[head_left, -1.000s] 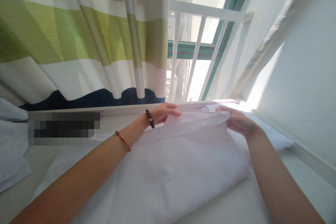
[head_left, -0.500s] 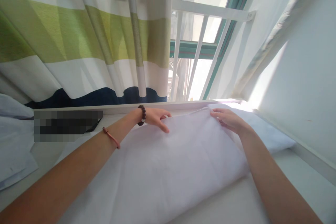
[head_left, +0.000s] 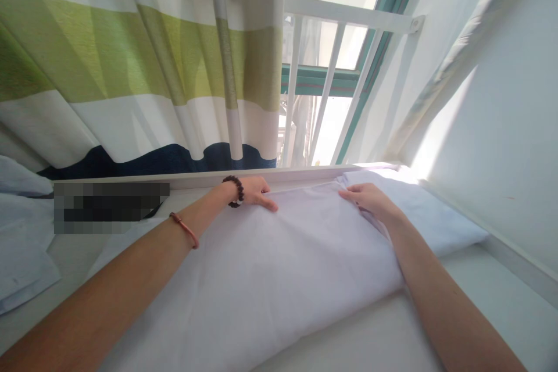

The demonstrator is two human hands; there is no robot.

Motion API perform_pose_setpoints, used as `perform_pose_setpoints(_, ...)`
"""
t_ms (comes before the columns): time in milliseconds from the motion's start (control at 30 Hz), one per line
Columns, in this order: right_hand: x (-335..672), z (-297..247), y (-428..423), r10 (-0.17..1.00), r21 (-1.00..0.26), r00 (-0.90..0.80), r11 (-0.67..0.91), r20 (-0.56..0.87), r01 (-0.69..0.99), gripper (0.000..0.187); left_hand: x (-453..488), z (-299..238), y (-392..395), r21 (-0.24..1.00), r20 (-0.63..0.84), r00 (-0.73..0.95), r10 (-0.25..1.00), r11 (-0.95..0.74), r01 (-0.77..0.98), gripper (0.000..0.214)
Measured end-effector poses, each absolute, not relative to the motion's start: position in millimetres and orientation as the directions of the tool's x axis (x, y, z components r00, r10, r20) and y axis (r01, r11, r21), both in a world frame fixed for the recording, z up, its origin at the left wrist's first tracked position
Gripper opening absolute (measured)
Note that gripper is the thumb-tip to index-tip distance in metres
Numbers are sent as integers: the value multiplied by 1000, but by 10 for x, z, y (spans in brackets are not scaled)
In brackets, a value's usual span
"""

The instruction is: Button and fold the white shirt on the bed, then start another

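A large white cloth [head_left: 279, 267], folded in layers, lies across the white surface in front of me. My left hand [head_left: 255, 190] holds its far edge, thumb on top and fingers curled over the back, partly hidden. It wears a dark bead bracelet, with a reddish-brown band further up the forearm. At the far right corner of the cloth, my right hand [head_left: 364, 197] pinches the edge between thumb and fingers. Just beyond that hand, another folded white cloth [head_left: 436, 212] rests against the back right corner.
Pale fabric [head_left: 26, 244] lies at the left, beside a dark pixelated object [head_left: 108, 206]. A white, green-striped curtain [head_left: 131, 58] hangs behind the raised rear edge. White railing bars [head_left: 331, 64] stand before a window, and a white wall [head_left: 514, 145] bounds the right side.
Both hands have shifted slightly left, drawing the far edge of the cloth with them. My left fingers have curled in more, and my right hand has closed more tightly on the corner.
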State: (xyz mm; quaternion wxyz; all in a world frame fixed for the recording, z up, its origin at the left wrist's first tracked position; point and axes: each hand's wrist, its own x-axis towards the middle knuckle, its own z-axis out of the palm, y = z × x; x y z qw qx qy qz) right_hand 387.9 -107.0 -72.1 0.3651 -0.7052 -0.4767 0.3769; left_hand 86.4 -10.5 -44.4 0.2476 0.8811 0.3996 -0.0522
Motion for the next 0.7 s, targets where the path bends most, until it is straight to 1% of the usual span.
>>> perform_pose_setpoints(100,3874,-733,-1070,946,-872,260,-289,-195,396,26,868,-445,-124,394,-301,661,688,-541,743,52)
perform_pose_setpoints(200,3856,-739,-1070,944,-876,254,-298,-212,378,28,890,-438,-155,389,-318,636,703,-516,764,55)
perform_pose_setpoints(267,3848,-734,-1068,945,-883,254,-292,-207,368,26,892,-417,-173,396,-329,627,706,-500,770,57)
perform_pose_setpoints(333,3848,-721,-1064,948,-889,261,-274,-184,366,23,868,-383,-183,416,-348,639,686,-498,761,54)
perform_pose_setpoints(467,3867,-690,-1062,946,-900,287,-251,-150,355,27,767,-341,-165,552,-404,698,591,-450,702,39)
perform_pose_setpoints(533,3886,-684,-1068,946,-904,281,-256,-161,342,26,721,-354,-149,608,-407,709,575,-408,681,36)
perform_pose_setpoints(567,3897,-685,-1072,947,-906,269,-260,-172,335,25,704,-366,-144,615,-400,709,581,-402,678,35)
perform_pose_setpoints(700,3924,-708,-1092,956,-909,215,-262,-199,324,25,681,-396,-154,581,-344,695,632,-438,686,34)
